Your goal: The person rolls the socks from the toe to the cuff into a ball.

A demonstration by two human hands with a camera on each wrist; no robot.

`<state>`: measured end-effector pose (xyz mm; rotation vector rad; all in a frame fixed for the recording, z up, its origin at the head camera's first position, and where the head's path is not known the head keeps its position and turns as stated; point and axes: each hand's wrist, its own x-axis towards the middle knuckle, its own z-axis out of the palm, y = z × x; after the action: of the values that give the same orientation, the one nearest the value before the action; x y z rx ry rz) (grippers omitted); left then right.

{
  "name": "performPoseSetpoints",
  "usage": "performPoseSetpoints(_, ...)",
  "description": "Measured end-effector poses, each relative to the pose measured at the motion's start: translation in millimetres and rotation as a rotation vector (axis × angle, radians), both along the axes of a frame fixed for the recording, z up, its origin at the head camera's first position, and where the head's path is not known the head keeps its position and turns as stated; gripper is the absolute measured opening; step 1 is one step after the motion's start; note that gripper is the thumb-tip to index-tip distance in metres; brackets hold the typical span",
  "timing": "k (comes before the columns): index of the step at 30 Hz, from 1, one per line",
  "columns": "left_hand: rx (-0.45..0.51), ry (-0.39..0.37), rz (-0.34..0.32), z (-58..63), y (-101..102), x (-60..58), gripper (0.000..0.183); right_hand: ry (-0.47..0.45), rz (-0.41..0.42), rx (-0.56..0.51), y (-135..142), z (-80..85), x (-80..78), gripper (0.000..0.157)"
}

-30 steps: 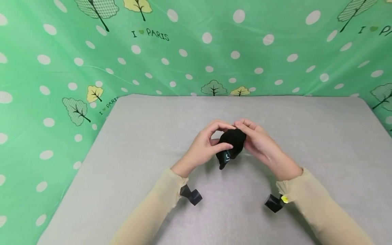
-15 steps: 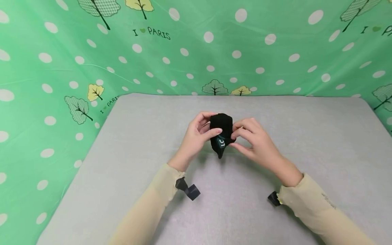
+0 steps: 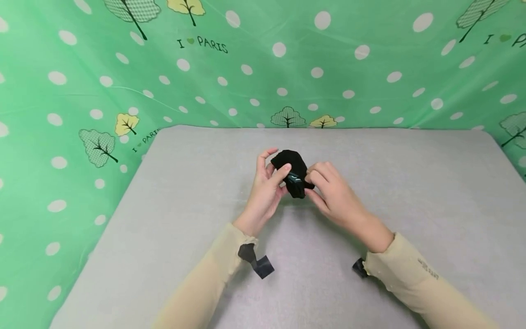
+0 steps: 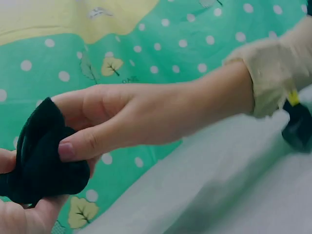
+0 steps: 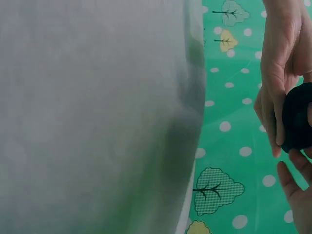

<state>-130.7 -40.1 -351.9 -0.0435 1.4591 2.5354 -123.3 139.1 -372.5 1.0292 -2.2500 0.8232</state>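
A small black cloth bundle (image 3: 292, 159), rolled or folded up, is held above the table between both hands. Across its near side runs a dark teal band with pale marks. My left hand (image 3: 263, 192) grips it from the left, thumb over the front, the other fingers partly hidden behind. At its lower right, my right hand (image 3: 339, 196) pinches a corner of the cloth between thumb and curled fingers. In the left wrist view the right thumb presses on the rounded, layered bundle (image 4: 44, 156). The right wrist view cuts the bundle (image 5: 296, 117) off at the edge.
Under the hands lies a grey tabletop (image 3: 197, 183). Behind it and along its left side hangs a green dotted cloth (image 3: 255, 59) printed with trees. Black wrist-camera pieces (image 3: 263, 266) jut from both cuffs, close over the table.
The bundle has shifted left and away, and turned, its band now facing up between the hands. My right hand has come from its top round to its lower right side.
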Motion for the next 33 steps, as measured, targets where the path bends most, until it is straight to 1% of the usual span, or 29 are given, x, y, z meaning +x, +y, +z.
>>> performPoseSetpoints(2, -0.022, 0.030, -0.035, -0.4, -1.2, 1.9, 0.043, -0.025, 0.000, -0.003, -0.1, 1.7, -1.0, 0.012)
performPoseSetpoints(3, -0.031, 0.042, -0.058, -0.4, -2.4, 2.6, 0.047, -0.033, 0.002, -0.005, 0.0, 2.6, -1.4, 0.010)
performPoseSetpoints(7, -0.050, 0.063, -0.166, -0.3, -8.5, 3.5, 0.066, -0.076, 0.012, -0.028, 1.0, 5.2, -2.2, 0.010)
performPoseSetpoints(9, -0.064, 0.071, -0.199, 0.0, -11.1, 3.4, 0.072, -0.096, 0.014, -0.038, 1.7, 5.6, -2.2, 0.010)
performPoseSetpoints(10, -0.075, 0.078, -0.203, 0.3, -11.8, 3.2, 0.073, -0.105, 0.014, -0.042, 2.0, 5.5, -2.2, 0.010)
performPoseSetpoints(11, -0.094, 0.088, -0.198, 0.7, -12.1, 3.1, 0.074, -0.113, 0.014, -0.045, 2.2, 5.3, -2.2, 0.010)
performPoseSetpoints(13, -0.135, 0.110, -0.170, 1.1, -11.7, 2.7, 0.074, -0.116, 0.017, -0.050, 2.8, 4.3, -2.3, 0.010)
performPoseSetpoints(15, -0.167, 0.124, -0.122, 2.0, -10.5, 2.4, 0.072, -0.108, 0.031, -0.062, 3.5, 3.4, -2.4, 0.008)
performPoseSetpoints(17, -0.194, 0.145, -0.068, 2.8, -9.6, 1.5, 0.070, -0.081, 0.058, -0.087, 3.5, 3.1, -2.4, 0.006)
performPoseSetpoints(20, -0.213, 0.166, 0.007, 3.7, -7.9, -0.3, 0.065, -0.021, 0.110, -0.114, 1.2, 3.9, -1.2, 0.021)
performPoseSetpoints(22, -0.224, 0.180, 0.055, 3.0, -6.2, -1.1, 0.064, 0.012, 0.138, -0.113, -1.0, 4.5, 0.3, 0.028)
performPoseSetpoints(24, -0.215, 0.180, 0.089, 1.9, -3.4, -0.7, 0.063, 0.022, 0.129, -0.103, -2.7, 4.2, 1.9, 0.023)
performPoseSetpoints(26, -0.200, 0.168, 0.095, 0.9, -0.8, 1.0, 0.063, 0.006, 0.088, -0.102, -3.3, 3.1, 2.8, 0.012)
performPoseSetpoints(27, -0.189, 0.160, 0.089, 0.5, 0.4, 2.1, 0.064, -0.004, 0.058, -0.104, -3.1, 2.5, 3.1, 0.009)
performPoseSetpoints(30, -0.170, 0.150, 0.037, 0.7, 2.3, 5.2, 0.067, -0.058, -0.032, -0.153, -1.7, 0.8, 2.5, 0.017)
performPoseSetpoints(31, -0.178, 0.151, 0.012, 1.0, 2.2, 6.0, 0.069, -0.080, -0.049, -0.177, -0.9, 0.5, 2.0, 0.018)
performPoseSetpoints(33, -0.220, 0.180, -0.037, 1.4, 1.5, 6.7, 0.078, -0.119, -0.067, -0.230, 0.8, 0.6, 0.9, 0.019)
